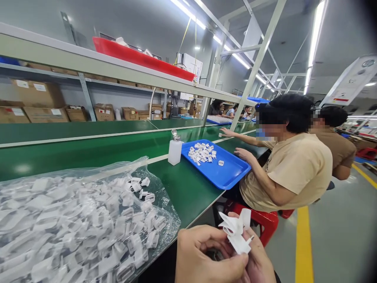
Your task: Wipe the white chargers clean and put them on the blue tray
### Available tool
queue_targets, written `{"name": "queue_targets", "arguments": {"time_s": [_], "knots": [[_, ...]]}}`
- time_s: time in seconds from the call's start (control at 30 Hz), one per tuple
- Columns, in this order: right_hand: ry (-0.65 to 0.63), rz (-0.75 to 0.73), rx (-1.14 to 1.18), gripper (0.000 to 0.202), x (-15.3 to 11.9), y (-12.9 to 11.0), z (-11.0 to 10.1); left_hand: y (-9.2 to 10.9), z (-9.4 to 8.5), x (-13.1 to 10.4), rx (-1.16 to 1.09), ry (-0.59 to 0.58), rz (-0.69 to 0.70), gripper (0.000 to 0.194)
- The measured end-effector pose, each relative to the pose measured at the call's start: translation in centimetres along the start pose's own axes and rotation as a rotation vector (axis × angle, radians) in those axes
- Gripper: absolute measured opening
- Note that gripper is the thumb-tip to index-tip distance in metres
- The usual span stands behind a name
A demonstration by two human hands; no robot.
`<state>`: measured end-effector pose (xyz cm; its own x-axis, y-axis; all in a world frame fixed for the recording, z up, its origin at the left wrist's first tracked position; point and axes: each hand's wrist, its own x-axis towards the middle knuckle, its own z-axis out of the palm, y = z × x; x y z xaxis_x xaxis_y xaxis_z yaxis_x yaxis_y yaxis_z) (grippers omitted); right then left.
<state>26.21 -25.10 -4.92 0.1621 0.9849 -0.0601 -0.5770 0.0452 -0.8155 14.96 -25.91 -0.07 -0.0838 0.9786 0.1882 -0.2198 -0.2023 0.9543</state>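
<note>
Near the table's front edge, several small white plastic parts [239, 237] are bunched together between my two hands; a metal pin sticks out of one. They look like plug housings. My left hand [203, 255] grips them from the left with thumb and forefinger. From the right and beneath, my right hand [259, 259] closes around the same bunch, its fingers partly hidden. To the left, a big clear plastic bag [160, 196] lies on the green table, full of similar white parts [88, 224], some loose at its opening.
A white pump bottle [175, 151] with its metal lid up stands beside a blue tray [232, 179] holding a heap of white parts [202, 152]. A co-worker [297, 169] sits at the right, arms over the table. A red tray [141, 59] rests on the overhead shelf.
</note>
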Motion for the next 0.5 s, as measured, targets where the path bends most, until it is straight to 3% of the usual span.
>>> {"name": "queue_targets", "arguments": {"time_s": [0.13,0.2,0.3,0.43,0.5], "knots": [[0.031,-0.150,-0.072,0.029,0.8,-0.5,-1.2,-0.6,0.4,0.3,0.127,0.015,0.154,0.019],[0.095,-0.291,-0.074,0.019,1.0,-0.9,-1.2,-1.0,0.4,0.4,0.152,0.043,0.212,0.021],[0.215,-0.540,-0.071,0.025,0.7,-1.3,-0.4,-1.3,0.0,0.5,0.207,0.085,0.282,0.018],[0.399,-0.808,-0.410,0.017,-0.7,-1.7,0.3,-1.1,-0.7,0.3,0.283,0.096,0.370,0.022],[0.374,-0.855,-0.668,0.021,-1.6,-2.0,0.3,-1.1,-1.1,0.2,0.328,0.105,0.433,0.022]]}}
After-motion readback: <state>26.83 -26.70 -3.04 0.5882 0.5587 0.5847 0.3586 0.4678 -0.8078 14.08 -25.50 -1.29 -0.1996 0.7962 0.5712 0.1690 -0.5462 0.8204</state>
